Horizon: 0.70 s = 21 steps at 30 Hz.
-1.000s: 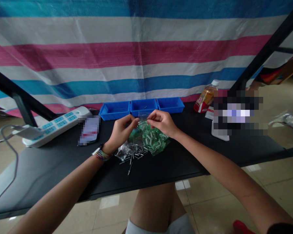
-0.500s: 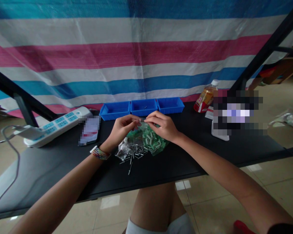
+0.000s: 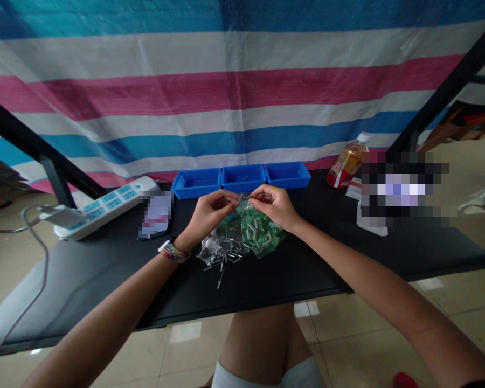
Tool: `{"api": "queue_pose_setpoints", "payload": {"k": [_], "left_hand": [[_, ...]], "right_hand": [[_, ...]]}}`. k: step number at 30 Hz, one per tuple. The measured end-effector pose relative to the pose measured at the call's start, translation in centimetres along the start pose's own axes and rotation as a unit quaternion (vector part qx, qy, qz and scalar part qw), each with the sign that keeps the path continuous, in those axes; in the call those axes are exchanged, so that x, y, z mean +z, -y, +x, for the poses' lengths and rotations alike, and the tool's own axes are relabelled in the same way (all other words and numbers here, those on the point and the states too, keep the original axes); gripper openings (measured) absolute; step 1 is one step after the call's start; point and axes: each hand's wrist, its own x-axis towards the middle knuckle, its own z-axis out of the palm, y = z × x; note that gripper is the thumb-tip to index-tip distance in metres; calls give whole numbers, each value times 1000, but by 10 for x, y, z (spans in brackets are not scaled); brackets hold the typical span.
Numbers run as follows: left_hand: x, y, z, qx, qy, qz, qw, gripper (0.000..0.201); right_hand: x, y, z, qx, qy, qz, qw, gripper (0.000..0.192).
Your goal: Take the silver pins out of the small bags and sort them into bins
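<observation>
Above black table [image 3: 295,275], curled left hand [image 3: 208,215] and right hand [image 3: 278,208] pinch bag [image 3: 257,234].

Nothing can be read; print on the red-and-white label [image 3: 339,175] of the white-capped amber plastic bottle [image 3: 352,153], right of centre, is too small.

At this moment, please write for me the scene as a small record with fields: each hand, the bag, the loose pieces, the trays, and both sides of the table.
Left hand: pinches the top edge of the clear bag
Right hand: pinches the same edge, opposite
Bag: green, with pale small pieces visible
Loose pieces: thin metal pins, scattered on the black table
Trays: three blue trays in a row beyond the hands
Left side: white power strip
Right side: bottle with white cap; item beside it pixelated
</observation>
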Motion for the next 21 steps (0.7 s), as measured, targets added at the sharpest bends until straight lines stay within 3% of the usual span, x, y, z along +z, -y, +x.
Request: {"api": "queue_pose_setpoints", "payload": {"k": [4,9,11,18,21], "left_hand": [[-6,7,6,-1,-42,-23,999,28],[-36,22,21,-24,-220,-60,973,37],[-48,28,26,-33,-265,-93,959,41],[-61,35,29,-74,-288,-155,942,39],[-61,36,29,-72,-281,-156,944,30]], "right_hand": [[-3,2,0,13,2,7,1000,24],[-14,0,3,-8,-34,-68,997,18],[-18,-2,3,-10,-31,-97,995,14],[-17,-5,2,-27,10,-153,988,10],[-21,2,2,-54,77,-182,979,7]]}}
